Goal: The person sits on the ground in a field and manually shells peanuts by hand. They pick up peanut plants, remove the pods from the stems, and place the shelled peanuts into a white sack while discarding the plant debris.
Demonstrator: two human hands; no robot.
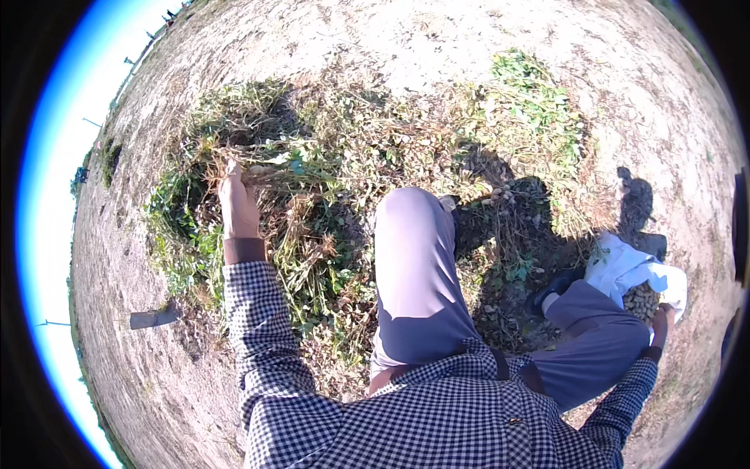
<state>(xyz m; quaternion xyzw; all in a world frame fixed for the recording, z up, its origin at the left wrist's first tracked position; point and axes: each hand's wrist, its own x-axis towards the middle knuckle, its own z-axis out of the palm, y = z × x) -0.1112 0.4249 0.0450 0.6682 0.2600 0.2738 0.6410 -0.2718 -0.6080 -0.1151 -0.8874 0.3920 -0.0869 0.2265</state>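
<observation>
At the left, my left hand (239,202) is closed around the root end of some uprooted peanut plants (220,158), whose stems trail off to the right over the heap. Far to the right, my right hand (662,322) is at the edge of a white cloth sack (621,269). Peanuts in their shells (641,302) fill the sack's mouth beside that hand. The fingers of the right hand are partly hidden, so its grip is unclear. A few loose pods (503,194) lie on the plants beyond my raised knee.
Pulled green and dry plants (398,140) cover the ground around my legs. My bent knee (413,246) stands between the hands, and a dark shoe (554,290) rests near the sack. A flat grey object (153,318) lies on the dry soil at the left.
</observation>
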